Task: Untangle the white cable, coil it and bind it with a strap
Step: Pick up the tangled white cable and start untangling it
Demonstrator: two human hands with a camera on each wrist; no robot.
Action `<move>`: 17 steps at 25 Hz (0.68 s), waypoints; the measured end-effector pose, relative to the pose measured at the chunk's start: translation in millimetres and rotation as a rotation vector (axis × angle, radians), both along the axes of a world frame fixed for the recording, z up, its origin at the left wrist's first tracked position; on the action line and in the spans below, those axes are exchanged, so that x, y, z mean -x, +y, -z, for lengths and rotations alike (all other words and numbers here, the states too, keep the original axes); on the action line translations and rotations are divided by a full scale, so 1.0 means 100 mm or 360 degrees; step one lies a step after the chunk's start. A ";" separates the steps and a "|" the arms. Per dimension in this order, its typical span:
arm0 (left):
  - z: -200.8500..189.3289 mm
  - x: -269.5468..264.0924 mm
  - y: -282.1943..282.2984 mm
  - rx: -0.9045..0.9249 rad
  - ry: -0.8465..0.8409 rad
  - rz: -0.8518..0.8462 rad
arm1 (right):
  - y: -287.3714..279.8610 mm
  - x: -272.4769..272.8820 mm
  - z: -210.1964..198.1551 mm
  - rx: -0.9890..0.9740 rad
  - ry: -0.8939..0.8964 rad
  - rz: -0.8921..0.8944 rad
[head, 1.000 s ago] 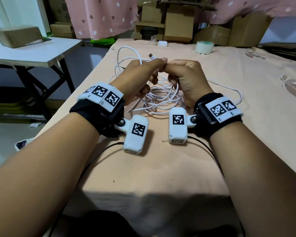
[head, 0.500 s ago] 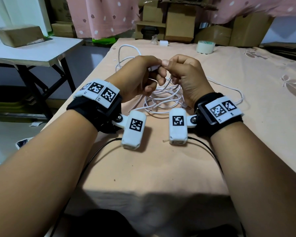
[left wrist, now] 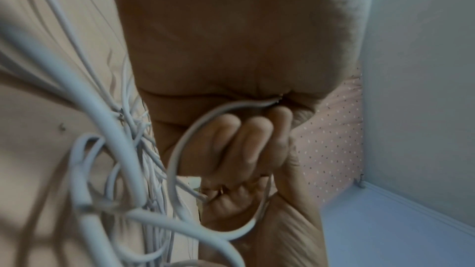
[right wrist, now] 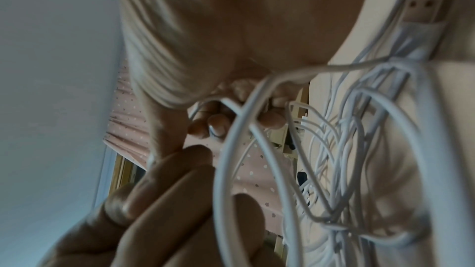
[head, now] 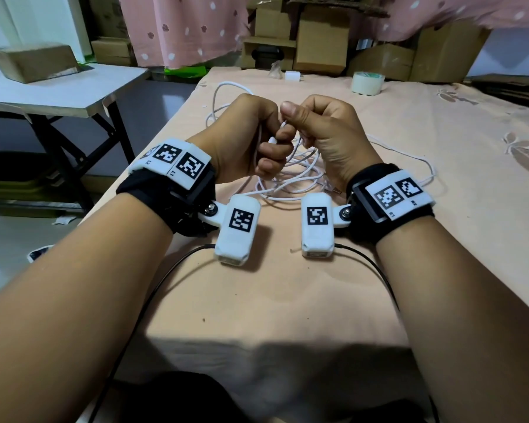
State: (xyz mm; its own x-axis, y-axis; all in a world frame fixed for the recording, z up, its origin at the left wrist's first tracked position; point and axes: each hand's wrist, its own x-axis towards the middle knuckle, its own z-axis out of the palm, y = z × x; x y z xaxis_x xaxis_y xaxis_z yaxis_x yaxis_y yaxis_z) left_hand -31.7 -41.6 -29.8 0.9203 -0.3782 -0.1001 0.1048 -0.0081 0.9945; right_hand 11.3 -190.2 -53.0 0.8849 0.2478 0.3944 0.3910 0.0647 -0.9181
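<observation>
Nearest, the left hand (head: 242, 141) and right hand (head: 324, 132) hover knuckle to knuckle above the cable (head: 290, 178), both fisted on its strands; a white plug end pokes out between them. Under and behind the hands, the cable lies in a loose tangle on the peach-clothed counter (head: 440, 239), one loop trailing right. Beyond the cable, at the counter's far edge, sit a tape roll (head: 367, 83) and a small white charger (head: 293, 76). Cardboard boxes (head: 321, 47) stand behind that.
</observation>
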 end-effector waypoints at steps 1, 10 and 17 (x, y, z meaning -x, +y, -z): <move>0.00 0.01 0.00 0.0018 -0.0010 -0.0028 | 0.00 -0.01 0.00 -0.0003 -0.0003 -0.0010; -0.04 -0.03 0.12 0.0188 -0.0146 -0.0318 | -0.08 -0.19 0.04 -0.0206 0.0066 0.0083; -0.03 0.09 -0.04 -0.0178 0.0327 0.0592 | -0.04 0.03 0.07 0.0100 0.0149 -0.1058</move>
